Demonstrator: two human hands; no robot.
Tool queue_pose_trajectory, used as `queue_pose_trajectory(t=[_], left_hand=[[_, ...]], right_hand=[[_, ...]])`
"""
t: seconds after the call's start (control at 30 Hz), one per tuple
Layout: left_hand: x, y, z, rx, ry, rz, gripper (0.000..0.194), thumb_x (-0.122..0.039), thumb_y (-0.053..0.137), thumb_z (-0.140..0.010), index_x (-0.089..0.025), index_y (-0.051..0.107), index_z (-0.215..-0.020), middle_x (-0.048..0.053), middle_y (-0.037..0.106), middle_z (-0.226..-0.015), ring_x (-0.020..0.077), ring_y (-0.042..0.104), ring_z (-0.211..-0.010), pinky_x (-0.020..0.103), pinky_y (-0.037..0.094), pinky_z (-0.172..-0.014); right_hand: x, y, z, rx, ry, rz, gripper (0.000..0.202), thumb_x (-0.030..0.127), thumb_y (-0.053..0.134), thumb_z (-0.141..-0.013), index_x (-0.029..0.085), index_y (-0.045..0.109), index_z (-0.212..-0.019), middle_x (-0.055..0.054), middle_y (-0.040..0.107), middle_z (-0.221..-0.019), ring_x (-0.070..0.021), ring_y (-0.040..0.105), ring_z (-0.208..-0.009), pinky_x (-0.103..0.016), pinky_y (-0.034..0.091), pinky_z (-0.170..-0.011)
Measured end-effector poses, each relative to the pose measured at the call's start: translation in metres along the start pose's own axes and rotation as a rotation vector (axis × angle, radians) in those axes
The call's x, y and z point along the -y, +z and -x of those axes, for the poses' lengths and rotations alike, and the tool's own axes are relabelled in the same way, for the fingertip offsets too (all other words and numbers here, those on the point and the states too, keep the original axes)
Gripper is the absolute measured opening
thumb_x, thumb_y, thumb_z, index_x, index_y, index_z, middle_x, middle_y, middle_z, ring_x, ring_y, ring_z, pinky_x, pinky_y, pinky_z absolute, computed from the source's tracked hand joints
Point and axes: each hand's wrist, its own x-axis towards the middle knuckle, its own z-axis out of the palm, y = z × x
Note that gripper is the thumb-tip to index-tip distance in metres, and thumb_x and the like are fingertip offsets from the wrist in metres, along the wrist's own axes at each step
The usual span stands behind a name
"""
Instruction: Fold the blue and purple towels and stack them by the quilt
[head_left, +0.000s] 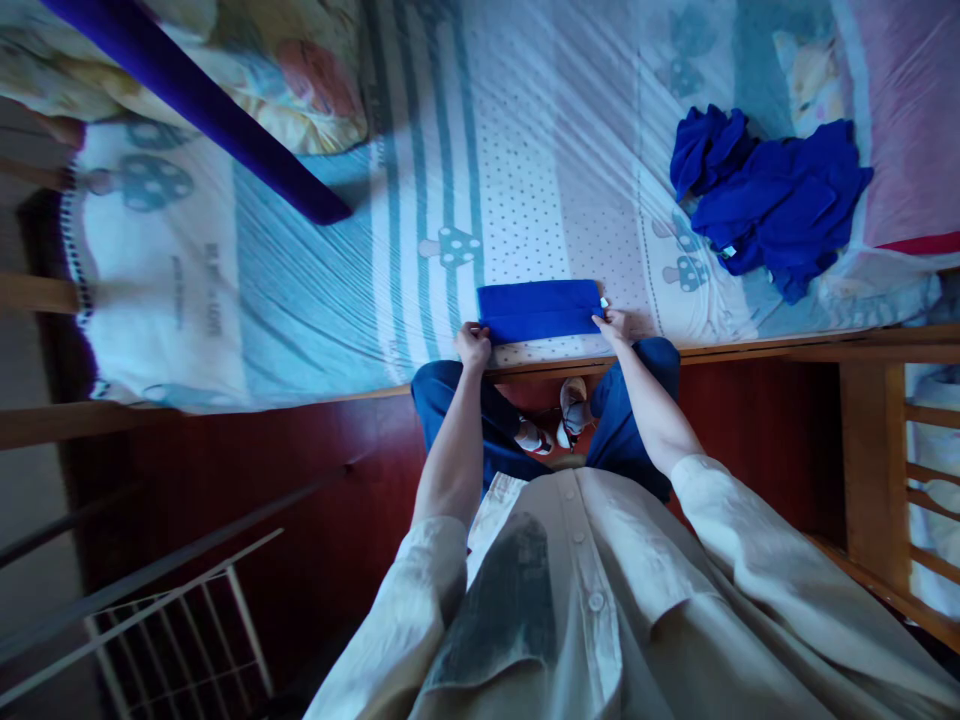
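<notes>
A blue cloth, folded into a flat rectangle, lies on the bed near its front edge. At its left end my left hand has its fingers closed on the lower corner. My right hand pinches the right end, just below a small white tag. To the right on the bed sits a crumpled pile of blue cloth, also with a small tag. The patterned bed sheet lies beneath both.
A long dark blue bar slants across the upper left, beside a bunched yellow quilt. The wooden bed edge runs before my knees. A white metal rack stands at lower left, a wooden post at right.
</notes>
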Motion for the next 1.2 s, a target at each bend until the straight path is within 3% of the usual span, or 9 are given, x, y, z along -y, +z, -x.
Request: queue_pose_trajectory(t=[0.17, 0.3, 0.4, 0.5, 0.67, 0.77, 0.83, 0.97, 1.2], left_hand=[[-0.001, 0.001, -0.001, 0.021, -0.007, -0.034, 0.02, -0.02, 0.059, -0.087, -0.017, 0.065, -0.106, 0.011, 0.074, -0.1, 0.025, 0.07, -0.102, 0.035, 0.051, -0.096], [0.002, 0.001, 0.0, 0.054, 0.063, -0.082, 0.029, -0.017, 0.057, -0.086, -0.016, 0.062, -0.115, 0.015, 0.073, -0.109, 0.0281, 0.067, -0.112, 0.039, 0.049, -0.103], [0.005, -0.003, 0.007, 0.072, 0.131, -0.109, 0.036, -0.016, 0.056, -0.087, -0.014, 0.059, -0.123, 0.017, 0.072, -0.112, 0.0303, 0.067, -0.113, 0.042, 0.05, -0.103], [0.006, -0.009, 0.018, 0.059, 0.205, -0.137, 0.044, -0.015, 0.055, -0.087, -0.011, 0.056, -0.13, 0.019, 0.071, -0.112, 0.0317, 0.066, -0.115, 0.044, 0.05, -0.105], [0.008, -0.014, 0.041, -0.036, 0.499, -0.241, 0.06, -0.01, 0.046, -0.089, -0.009, 0.047, -0.148, 0.025, 0.049, -0.153, 0.0339, 0.042, -0.148, 0.051, 0.036, -0.122], [0.009, -0.011, 0.051, 0.053, 0.741, -0.305, 0.068, -0.004, 0.037, -0.087, -0.011, 0.041, -0.155, 0.019, 0.037, -0.165, 0.0289, 0.027, -0.157, 0.05, 0.028, -0.127], [0.01, -0.008, 0.054, 0.115, 0.828, -0.356, 0.071, -0.004, 0.037, -0.086, -0.008, 0.038, -0.157, 0.018, 0.033, -0.167, 0.0279, 0.022, -0.159, 0.05, 0.025, -0.129], [0.01, -0.002, 0.048, 0.121, 0.756, -0.439, 0.071, -0.007, 0.038, -0.088, 0.0, 0.034, -0.158, 0.023, 0.031, -0.166, 0.029, 0.022, -0.159, 0.049, 0.022, -0.13], [0.003, 0.004, 0.028, 0.119, 0.702, -0.509, 0.062, -0.006, 0.03, -0.095, -0.001, 0.039, -0.157, 0.025, 0.043, -0.159, 0.0297, 0.033, -0.155, 0.051, 0.026, -0.128]], right_hand=[[0.001, 0.0, -0.001, 0.001, 0.01, 0.037, 0.026, 0.031, 0.076, -0.076, 0.017, 0.059, -0.061, -0.002, 0.067, -0.064, -0.0186, 0.064, -0.069, -0.025, 0.045, -0.064], [0.006, -0.003, -0.002, 0.043, 0.023, 0.121, 0.023, 0.031, 0.075, -0.079, 0.018, 0.062, -0.066, -0.003, 0.069, -0.067, -0.0199, 0.065, -0.069, -0.027, 0.048, -0.067], [0.012, -0.007, 0.001, 0.078, -0.014, 0.168, 0.016, 0.031, 0.073, -0.082, 0.016, 0.07, -0.085, -0.007, 0.074, -0.082, -0.023, 0.069, -0.08, -0.031, 0.054, -0.078], [0.018, -0.013, 0.013, 0.058, -0.052, 0.282, 0.034, 0.027, 0.069, -0.086, 0.013, 0.067, -0.117, -0.014, 0.074, -0.11, -0.0278, 0.069, -0.104, -0.038, 0.055, -0.094], [0.022, -0.024, 0.055, -0.004, -0.3, 0.486, 0.061, 0.018, 0.058, -0.09, 0.013, 0.047, -0.15, -0.02, 0.054, -0.149, -0.0327, 0.051, -0.137, -0.047, 0.047, -0.111], [0.021, -0.025, 0.075, 0.061, -0.489, 0.55, 0.063, 0.015, 0.051, -0.092, 0.013, 0.043, -0.155, -0.018, 0.042, -0.161, -0.031, 0.04, -0.148, -0.048, 0.039, -0.119], [0.021, -0.023, 0.081, 0.111, -0.548, 0.587, 0.065, 0.013, 0.048, -0.093, 0.011, 0.04, -0.157, -0.018, 0.036, -0.166, -0.0305, 0.033, -0.153, -0.05, 0.033, -0.123], [0.027, -0.015, 0.074, 0.16, -0.554, 0.677, 0.064, 0.01, 0.043, -0.094, 0.006, 0.039, -0.158, -0.019, 0.035, -0.166, -0.0297, 0.027, -0.157, -0.053, 0.027, -0.126], [0.042, 0.0, 0.053, 0.184, -0.447, 0.825, 0.06, 0.001, 0.031, -0.097, 0.001, 0.042, -0.155, -0.024, 0.041, -0.161, -0.0301, 0.035, -0.154, -0.051, 0.034, -0.122]])
